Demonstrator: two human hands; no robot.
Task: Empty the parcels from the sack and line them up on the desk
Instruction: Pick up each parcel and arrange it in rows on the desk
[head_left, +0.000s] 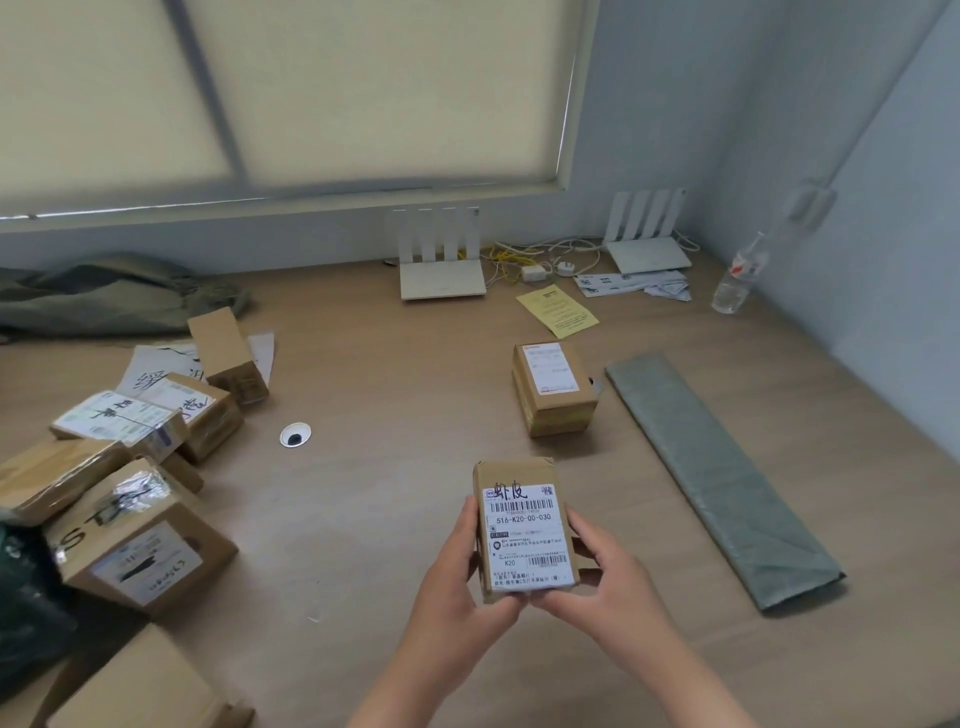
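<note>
Head: both hands (456, 571) (600, 574) grip parcel (524, 530), seemingly above desk (389, 499)

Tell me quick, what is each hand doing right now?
Left hand: closed, gripping the left side of the small labelled parcel.
Right hand: closed, gripping the right side of the same parcel.

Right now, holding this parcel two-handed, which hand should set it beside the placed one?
Right hand, probably: the placed parcel lies ahead, slightly right of the held parcel; the left hand is nearer the pile.
</note>
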